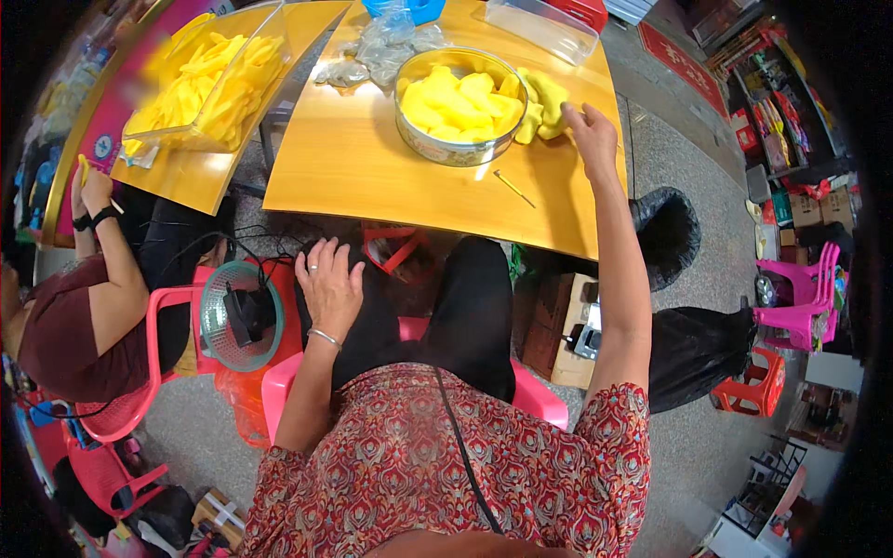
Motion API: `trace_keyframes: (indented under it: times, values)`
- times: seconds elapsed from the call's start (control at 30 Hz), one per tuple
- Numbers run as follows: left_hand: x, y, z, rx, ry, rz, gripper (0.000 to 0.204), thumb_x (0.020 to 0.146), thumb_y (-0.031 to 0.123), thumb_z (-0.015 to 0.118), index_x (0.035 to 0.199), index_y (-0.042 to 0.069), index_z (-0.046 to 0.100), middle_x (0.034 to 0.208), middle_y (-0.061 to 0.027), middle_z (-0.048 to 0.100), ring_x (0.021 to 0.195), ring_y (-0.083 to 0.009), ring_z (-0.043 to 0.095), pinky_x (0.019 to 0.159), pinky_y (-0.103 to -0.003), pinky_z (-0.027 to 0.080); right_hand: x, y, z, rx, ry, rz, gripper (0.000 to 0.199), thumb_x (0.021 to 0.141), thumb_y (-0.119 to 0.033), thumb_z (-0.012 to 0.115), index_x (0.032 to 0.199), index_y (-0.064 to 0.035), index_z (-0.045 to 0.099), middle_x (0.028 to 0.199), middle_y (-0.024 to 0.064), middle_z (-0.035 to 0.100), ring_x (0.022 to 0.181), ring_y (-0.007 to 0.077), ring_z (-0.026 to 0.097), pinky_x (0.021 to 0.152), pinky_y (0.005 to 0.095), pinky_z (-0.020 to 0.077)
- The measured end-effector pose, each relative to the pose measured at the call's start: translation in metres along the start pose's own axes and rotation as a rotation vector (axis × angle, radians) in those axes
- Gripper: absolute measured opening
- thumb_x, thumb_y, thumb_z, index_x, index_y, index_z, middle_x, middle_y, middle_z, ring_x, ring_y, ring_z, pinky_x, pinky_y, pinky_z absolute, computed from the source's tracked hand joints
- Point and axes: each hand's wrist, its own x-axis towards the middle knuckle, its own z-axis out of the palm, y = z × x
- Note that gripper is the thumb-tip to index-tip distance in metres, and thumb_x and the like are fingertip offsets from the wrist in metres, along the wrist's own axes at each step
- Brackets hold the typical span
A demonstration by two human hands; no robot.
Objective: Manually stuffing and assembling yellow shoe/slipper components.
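Our right hand (593, 138) lies open on the wooden surface (372, 167), fingers touching the yellow fruit pieces (544, 98) heaped just beside the round metal bowl (458, 104) (itself full of the same yellow fruit). Our left hand (329, 284) rests open and flat on our thigh, holding nothing. A thin stick (513, 188) lies near the bowl; crumpled plastic bags (381, 46) sit behind it. Another person's hand (93, 191) works at the neighbouring table.
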Motion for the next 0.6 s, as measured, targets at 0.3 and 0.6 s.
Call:
trace_keyframes:
  times: [0.3,0.6]
  values:
    - [-0.001,0.004,-0.004,-0.068,0.046,0.008,0.028,0.079,0.02,0.067,0.104,0.006,0.063,0.114,-0.0077,0.06,0.116,-0.0261,0.049,0.105,-0.052,0.026,-0.025,-0.043,0.006,0.243,0.095,-0.302,0.018,0.081,-0.007,0.07,0.098,-0.0017,0.069,0.089,0.0121,0.07,0.077,0.0164,0.067,0.069,0.0258,0.0526]
    - [-0.004,0.001,-0.002,-0.112,0.073,0.018,0.021,0.079,0.017,0.066,0.098,0.007,0.064,0.109,-0.0061,0.062,0.11,-0.0237,0.054,0.104,-0.051,0.027,-0.035,-0.125,0.054,-0.442,-0.597,-0.567,0.028,0.075,-0.023,0.072,0.095,-0.0035,0.07,0.093,0.0168,0.066,0.087,0.0347,0.063,0.079,0.0412,0.049]
